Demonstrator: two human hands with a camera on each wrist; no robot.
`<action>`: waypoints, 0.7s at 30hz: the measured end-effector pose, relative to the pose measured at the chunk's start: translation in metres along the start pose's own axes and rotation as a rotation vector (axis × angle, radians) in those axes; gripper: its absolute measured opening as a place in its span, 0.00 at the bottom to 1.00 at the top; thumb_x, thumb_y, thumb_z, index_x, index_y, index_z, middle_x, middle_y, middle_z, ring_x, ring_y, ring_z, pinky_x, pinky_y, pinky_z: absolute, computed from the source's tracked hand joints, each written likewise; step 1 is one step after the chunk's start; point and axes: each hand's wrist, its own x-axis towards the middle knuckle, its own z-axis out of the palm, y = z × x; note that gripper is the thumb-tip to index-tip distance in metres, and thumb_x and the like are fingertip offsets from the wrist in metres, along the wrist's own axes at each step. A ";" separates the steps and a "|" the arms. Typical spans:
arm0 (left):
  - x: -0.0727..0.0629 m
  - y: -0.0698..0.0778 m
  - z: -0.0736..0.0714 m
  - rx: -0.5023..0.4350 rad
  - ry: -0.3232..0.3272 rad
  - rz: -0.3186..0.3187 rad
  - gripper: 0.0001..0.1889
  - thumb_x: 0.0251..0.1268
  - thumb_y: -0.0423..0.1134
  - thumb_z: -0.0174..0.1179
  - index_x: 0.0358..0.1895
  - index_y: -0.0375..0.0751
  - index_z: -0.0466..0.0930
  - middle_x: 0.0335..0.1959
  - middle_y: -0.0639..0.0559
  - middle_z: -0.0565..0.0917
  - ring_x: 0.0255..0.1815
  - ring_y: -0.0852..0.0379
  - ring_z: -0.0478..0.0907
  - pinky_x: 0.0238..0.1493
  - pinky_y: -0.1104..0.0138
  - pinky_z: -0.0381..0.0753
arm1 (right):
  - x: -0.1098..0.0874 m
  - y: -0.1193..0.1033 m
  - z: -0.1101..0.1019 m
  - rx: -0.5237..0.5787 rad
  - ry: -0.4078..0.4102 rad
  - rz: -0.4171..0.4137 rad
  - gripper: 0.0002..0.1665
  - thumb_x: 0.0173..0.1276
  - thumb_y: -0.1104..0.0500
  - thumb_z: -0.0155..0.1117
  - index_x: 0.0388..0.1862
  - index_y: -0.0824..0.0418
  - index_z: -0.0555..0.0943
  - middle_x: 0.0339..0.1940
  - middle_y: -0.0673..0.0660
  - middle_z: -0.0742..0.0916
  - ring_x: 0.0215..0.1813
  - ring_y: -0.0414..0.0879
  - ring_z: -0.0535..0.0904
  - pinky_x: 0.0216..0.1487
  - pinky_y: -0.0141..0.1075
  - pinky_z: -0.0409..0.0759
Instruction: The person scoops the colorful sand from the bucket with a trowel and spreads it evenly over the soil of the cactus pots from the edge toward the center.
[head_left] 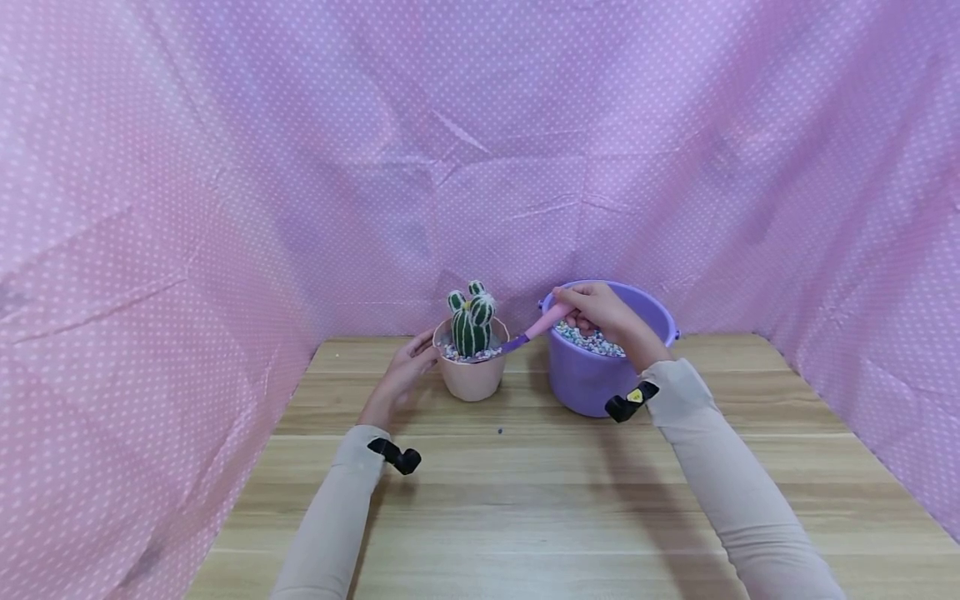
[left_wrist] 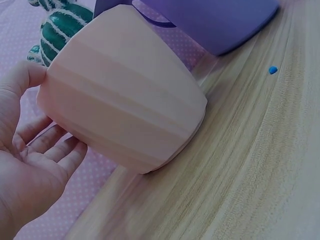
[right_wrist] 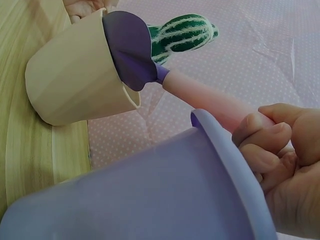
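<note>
On my feed the right hand (head_left: 604, 313) grips the scoop (head_left: 545, 322) over the bucket (head_left: 585, 382); the scoop's long axis slopes leftward and down to the upright pot (head_left: 472, 382), its blade (right_wrist: 129, 47) at the rim. I note the left hand (head_left: 408, 367) nearer, loosely spread, touching the pot's left side.

Both arms (head_left: 750, 500) forward, left grip (head_left: 406, 368) relaxed with thumb (left_wrist: 31, 75) apart, right grip (head_left: 600, 308) curled.

The right wrist view crops the purple bucket (right_wrist: 135, 192) (its pebbles (head_left: 602, 344) hidden there).
</note>
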 end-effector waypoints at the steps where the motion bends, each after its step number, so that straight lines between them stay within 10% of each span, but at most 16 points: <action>1: 0.000 0.000 0.000 -0.011 0.002 0.000 0.31 0.78 0.34 0.53 0.80 0.35 0.56 0.80 0.38 0.62 0.80 0.44 0.60 0.82 0.55 0.62 | 0.000 0.000 0.000 0.001 -0.001 0.001 0.20 0.80 0.49 0.57 0.37 0.66 0.81 0.14 0.50 0.76 0.15 0.36 0.62 0.17 0.27 0.61; 21: 0.000 0.000 0.000 -0.015 0.001 0.000 0.31 0.79 0.34 0.52 0.80 0.34 0.55 0.80 0.38 0.61 0.80 0.44 0.59 0.82 0.55 0.61 | 0.003 0.002 0.000 0.012 0.015 0.034 0.26 0.79 0.46 0.57 0.31 0.67 0.81 0.13 0.48 0.77 0.14 0.36 0.63 0.16 0.27 0.60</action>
